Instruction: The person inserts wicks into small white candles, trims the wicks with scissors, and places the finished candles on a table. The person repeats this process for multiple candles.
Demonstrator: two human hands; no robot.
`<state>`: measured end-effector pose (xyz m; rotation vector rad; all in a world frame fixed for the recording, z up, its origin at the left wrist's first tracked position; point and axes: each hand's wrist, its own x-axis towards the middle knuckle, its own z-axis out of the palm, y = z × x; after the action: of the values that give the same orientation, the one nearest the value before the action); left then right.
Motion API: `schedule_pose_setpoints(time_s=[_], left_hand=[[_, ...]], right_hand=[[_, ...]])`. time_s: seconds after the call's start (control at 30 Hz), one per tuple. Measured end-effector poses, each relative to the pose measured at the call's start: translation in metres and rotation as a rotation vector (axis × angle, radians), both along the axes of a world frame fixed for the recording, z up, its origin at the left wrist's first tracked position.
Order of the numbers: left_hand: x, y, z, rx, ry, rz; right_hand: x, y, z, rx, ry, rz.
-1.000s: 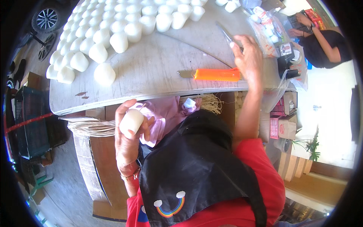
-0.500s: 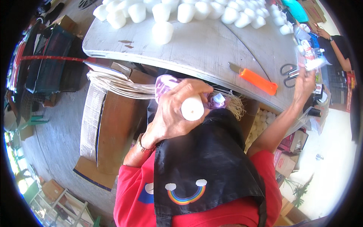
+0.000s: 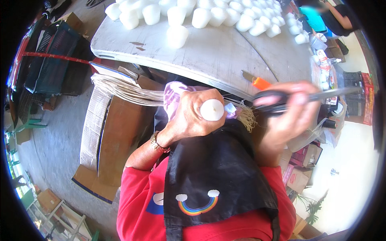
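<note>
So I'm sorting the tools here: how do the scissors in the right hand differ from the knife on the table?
The scissors have dark handles; the knife has an orange one. The scissors are held up in the right hand and look motion-blurred; the knife lies flat and untouched near the table edge. The knife is partly hidden behind that edge. Both have metal blades.

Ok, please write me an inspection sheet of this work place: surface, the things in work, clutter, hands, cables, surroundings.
Surface: grey table, scuffed, dark stains near its left edge.
Things in work: white candle in left hand; black scissors in right hand, blurred.
Clutter: rows of white candles along the far side; orange knife at the table edge; small bottles at right.
Hands: both with closed grip.
Cables: nothing seen; bundle of pale strings over a cardboard box.
Surroundings: dark crates at left, boxes at right, another person at the far side.
</note>
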<state>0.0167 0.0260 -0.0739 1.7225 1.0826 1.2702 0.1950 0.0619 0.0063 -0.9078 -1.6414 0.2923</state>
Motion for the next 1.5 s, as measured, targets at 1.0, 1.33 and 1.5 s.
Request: schedule_pose_setpoints(time_s=[1.0,1.33,1.5], left_hand=[[-0.022,0.006,0.005,0.134,0.056,0.087],[-0.022,0.007,0.001,0.021,-0.021,0.060],[-0.021,0.011,0.002,0.117,-0.012,0.052]], right_hand=[[-0.066,-0.008,0.013,-0.005,-0.092,0.348],[-0.052,-0.009,0.000,-0.071,0.062,0.474],[-0.046,-0.012,-0.002,-0.051,0.015,0.476]])
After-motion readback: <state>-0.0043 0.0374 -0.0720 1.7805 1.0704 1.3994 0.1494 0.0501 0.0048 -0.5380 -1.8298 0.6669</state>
